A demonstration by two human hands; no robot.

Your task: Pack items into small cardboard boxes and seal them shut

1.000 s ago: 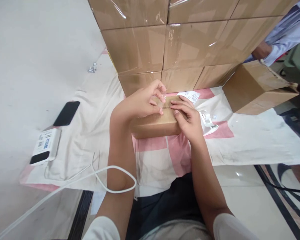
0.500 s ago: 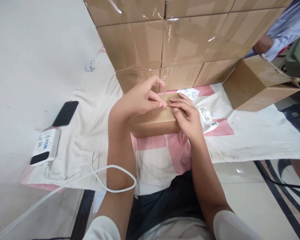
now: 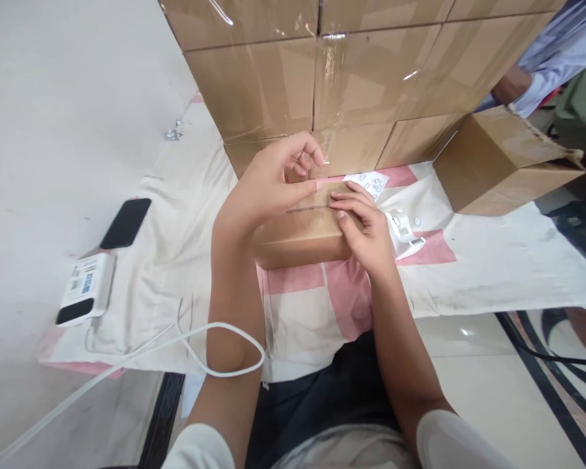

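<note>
A small closed cardboard box (image 3: 303,238) lies in front of me on the cloth, a seam running along its top. My left hand (image 3: 280,179) is raised over its left end, thumb stretched out and the other fingers curled apart from it. A small glint shows by the left fingertips; I cannot tell whether it belongs to something there or to the stack behind. My right hand (image 3: 364,221) rests on the box's right end with its fingers extended. Just right of that hand sits a white plastic device (image 3: 405,236). A printed paper sheet (image 3: 374,182) lies behind the box.
Taped cardboard boxes (image 3: 371,78) form a tall stack behind. An open carton (image 3: 502,163) stands at right, near another person's sleeve (image 3: 561,52). At left lie a black phone (image 3: 125,223) and a white device (image 3: 85,290). A white cable (image 3: 224,326) loops across my left forearm.
My left hand has lifted off the box's top seam, and its fingers have curled away from the thumb. My right hand has stayed on the box.
</note>
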